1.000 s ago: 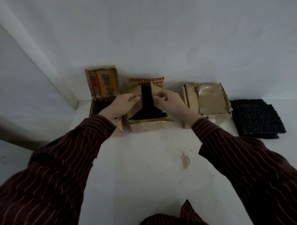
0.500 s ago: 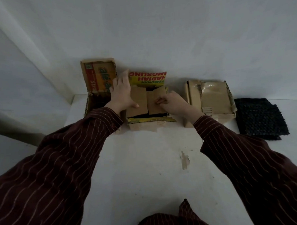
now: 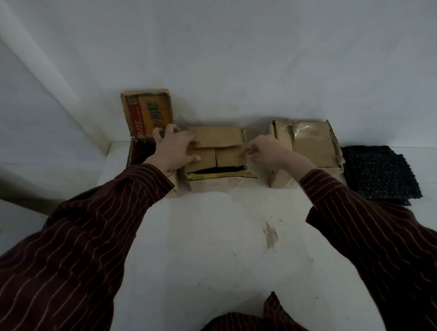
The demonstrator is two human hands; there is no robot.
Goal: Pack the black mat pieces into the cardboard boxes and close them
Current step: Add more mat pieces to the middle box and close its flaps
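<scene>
Mats [image 3: 380, 173] are seen as one black stack at the right edge of the frame, on the white floor [image 3: 215, 240], just beside the right box [image 3: 309, 146]. More black material shows through the slit at the near edge of the middle box [image 3: 217, 155], so a piece is judged to be already inside it.

Compared with a moment ago, the printed far flap of the middle box is now folded down over the two side flaps, and its brown underside is turned up. It is judged that this box is almost closed; only the near flap is left.

The left hand [image 3: 174, 149] is laid flat on the flaps with the fingers spread, and nothing is gripped. The right hand [image 3: 267, 150] is loosely open beside the box, with one finger at the flap edge, and it is empty.

Three boxes are counted in a row. The left box [image 3: 148, 133] is open with its printed lid upright, and the right one looks closed. Two hands and one mat stack are counted.
</scene>
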